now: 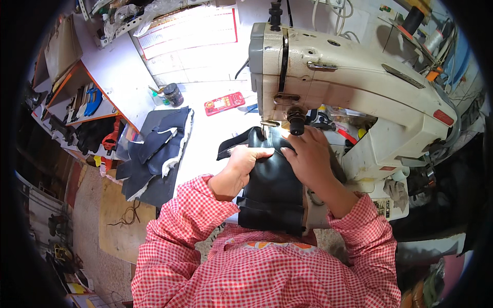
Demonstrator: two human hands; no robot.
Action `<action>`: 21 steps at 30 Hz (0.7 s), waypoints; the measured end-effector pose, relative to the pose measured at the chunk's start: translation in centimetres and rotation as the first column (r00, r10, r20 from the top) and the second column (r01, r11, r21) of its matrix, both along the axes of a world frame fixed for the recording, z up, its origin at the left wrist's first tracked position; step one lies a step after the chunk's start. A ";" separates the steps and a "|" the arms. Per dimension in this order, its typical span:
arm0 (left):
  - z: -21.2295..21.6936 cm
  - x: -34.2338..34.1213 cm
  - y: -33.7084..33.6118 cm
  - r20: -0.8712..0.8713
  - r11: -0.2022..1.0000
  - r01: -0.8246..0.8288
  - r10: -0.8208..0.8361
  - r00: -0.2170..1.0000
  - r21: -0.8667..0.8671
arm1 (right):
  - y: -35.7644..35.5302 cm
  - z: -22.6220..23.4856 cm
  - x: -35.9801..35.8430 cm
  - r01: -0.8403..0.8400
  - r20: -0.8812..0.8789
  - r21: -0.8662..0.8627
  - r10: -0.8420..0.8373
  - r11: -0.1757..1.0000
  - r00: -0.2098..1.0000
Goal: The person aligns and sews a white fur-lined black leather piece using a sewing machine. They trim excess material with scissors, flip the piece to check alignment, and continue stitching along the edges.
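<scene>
A black leather piece [272, 179], perhaps a boot shaft, lies under the presser foot of a cream industrial sewing machine [308, 61]. My left hand [237, 168] grips its left edge, thumb on top and the other fingers tucked beneath or behind. On the other side, my right hand [309, 154] holds the leather close to the needle area, its fingertips partly hidden by the machine head. A pale seam line runs between both thumbs. The leather's lower end, with a folded band, hangs toward my lap. A black strap-like flap [233, 145] sticks out at the left.
Dark cut pieces with white fleecy edges [159, 149] are piled at the left. Behind them stand a dark jar [173, 95] and a red phone-shaped item [224, 103]. Open shelves [92, 102] hold tools. A small parts tray [382, 208] sits right of my right forearm.
</scene>
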State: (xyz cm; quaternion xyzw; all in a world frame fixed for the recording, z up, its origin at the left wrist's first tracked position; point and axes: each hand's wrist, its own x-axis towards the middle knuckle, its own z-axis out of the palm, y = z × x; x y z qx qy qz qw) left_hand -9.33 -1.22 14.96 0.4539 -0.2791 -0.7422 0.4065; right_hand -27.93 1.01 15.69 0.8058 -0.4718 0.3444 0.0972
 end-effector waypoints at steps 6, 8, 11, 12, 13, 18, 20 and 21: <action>-0.2 -0.1 0.0 0.000 0.999 -0.037 0.037 0.999 0.021 | -4.0 -2.8 2.4 -0.094 0.470 0.315 -0.069 0.944 0.880; -0.2 0.0 -0.1 -0.002 0.999 -0.025 0.025 1.000 0.045 | -4.9 -4.0 2.3 -0.160 0.613 0.412 -0.143 0.897 0.777; -0.3 0.1 -0.3 -0.002 0.998 0.000 0.000 1.000 0.059 | -4.8 -4.5 2.2 -0.181 0.669 0.399 -0.151 0.899 0.728; -0.4 0.1 -0.3 0.000 0.999 -0.004 0.004 1.000 0.050 | -4.3 -4.2 2.1 -0.130 0.629 0.399 -0.168 0.908 0.759; -0.5 0.1 -0.3 0.000 0.999 -0.018 0.018 1.000 0.037 | -3.7 -3.9 2.2 -0.100 0.569 0.330 -0.113 0.939 0.815; -0.9 0.4 -0.4 0.001 1.000 -0.023 0.023 1.000 0.011 | 1.9 -2.3 2.3 -0.052 0.416 0.162 -0.021 0.985 0.909; -0.8 0.5 -0.3 -0.013 0.999 -0.053 0.053 0.999 -0.008 | 2.7 -1.7 2.5 -0.035 0.397 0.151 -0.029 0.988 0.917; -0.8 0.4 -0.3 -0.018 0.997 -0.072 0.071 0.997 -0.014 | 2.8 -1.5 2.6 -0.028 0.370 0.108 -0.014 0.994 0.929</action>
